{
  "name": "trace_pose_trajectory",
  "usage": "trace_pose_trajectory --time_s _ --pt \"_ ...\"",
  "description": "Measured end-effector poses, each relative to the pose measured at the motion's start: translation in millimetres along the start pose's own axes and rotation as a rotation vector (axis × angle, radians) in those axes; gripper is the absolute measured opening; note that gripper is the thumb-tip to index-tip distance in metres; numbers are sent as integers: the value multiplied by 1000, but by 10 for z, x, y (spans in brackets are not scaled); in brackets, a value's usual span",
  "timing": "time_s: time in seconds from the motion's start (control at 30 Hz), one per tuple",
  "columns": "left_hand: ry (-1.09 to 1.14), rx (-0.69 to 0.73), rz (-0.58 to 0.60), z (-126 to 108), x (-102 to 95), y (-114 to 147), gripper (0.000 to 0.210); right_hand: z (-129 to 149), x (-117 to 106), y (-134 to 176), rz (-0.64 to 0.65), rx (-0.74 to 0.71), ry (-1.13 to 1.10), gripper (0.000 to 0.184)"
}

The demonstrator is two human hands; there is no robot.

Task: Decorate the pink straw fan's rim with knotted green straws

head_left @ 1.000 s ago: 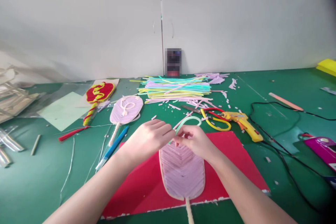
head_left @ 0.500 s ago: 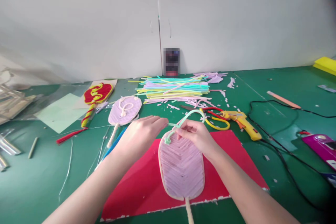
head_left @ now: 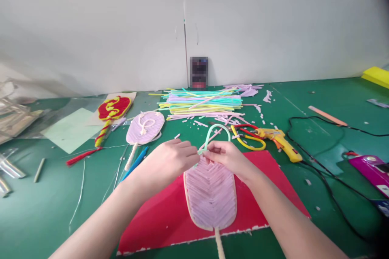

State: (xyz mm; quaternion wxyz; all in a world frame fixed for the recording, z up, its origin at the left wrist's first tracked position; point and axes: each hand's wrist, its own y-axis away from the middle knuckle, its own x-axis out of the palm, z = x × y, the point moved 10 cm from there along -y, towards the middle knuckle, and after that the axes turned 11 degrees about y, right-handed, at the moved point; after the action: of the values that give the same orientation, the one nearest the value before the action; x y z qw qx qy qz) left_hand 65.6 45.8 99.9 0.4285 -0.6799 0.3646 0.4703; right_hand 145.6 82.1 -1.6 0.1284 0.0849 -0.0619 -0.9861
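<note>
A mint-green pipe cleaner [head_left: 219, 126] arches in a loop above the top of a lilac hand fan [head_left: 210, 194]. My right hand [head_left: 226, 158] pinches the pipe cleaner between thumb and fingers. Close on its left, my left hand [head_left: 174, 158] is closed at the fan's upper left edge, with green pipe cleaner showing at its fingertips; part of it is hidden behind the fingers. The fan lies on a red board [head_left: 258, 186], its cream wrapped handle [head_left: 219, 245] pointing toward me.
Behind lie a pile of pastel pipe cleaners [head_left: 203, 101], scissors [head_left: 251, 143] and a yellow glue gun [head_left: 281, 141] with a black cord. Further left are another lilac fan [head_left: 146, 127], a blue pen [head_left: 135, 162] and a red-and-yellow fan [head_left: 114, 108]. A purple device [head_left: 370, 172] lies right.
My left hand has moved right and slightly down, closer to my right hand and over the fan's edge. The green pipe cleaner's loop now stands more upright and rounder.
</note>
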Motion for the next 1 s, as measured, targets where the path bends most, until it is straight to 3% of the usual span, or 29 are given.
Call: trace_pose_trajectory --time_s 0.13,0.23,0.37,0.53,0.8,0.9,1.0 --pt "17 -31 89 2 140 -40 27 -4 43 -3 17 -13 79 27" --pt "144 -78 74 27 209 -75 21 1 56 0 26 -31 135 20" --pt "410 -186 -70 140 242 -91 12 16 36 10 11 -48 213 6" --pt "663 -321 -288 332 272 -49 8 68 13 24 -7 -86 200 5" --pt "859 -548 -617 597 394 141 21 121 57 40 -12 -102 140 24" --pt "992 -587 -574 675 494 141 19 133 64 36 -13 -116 128 27" --pt "922 -488 -482 693 331 106 18 131 46 28 -16 -112 96 25"
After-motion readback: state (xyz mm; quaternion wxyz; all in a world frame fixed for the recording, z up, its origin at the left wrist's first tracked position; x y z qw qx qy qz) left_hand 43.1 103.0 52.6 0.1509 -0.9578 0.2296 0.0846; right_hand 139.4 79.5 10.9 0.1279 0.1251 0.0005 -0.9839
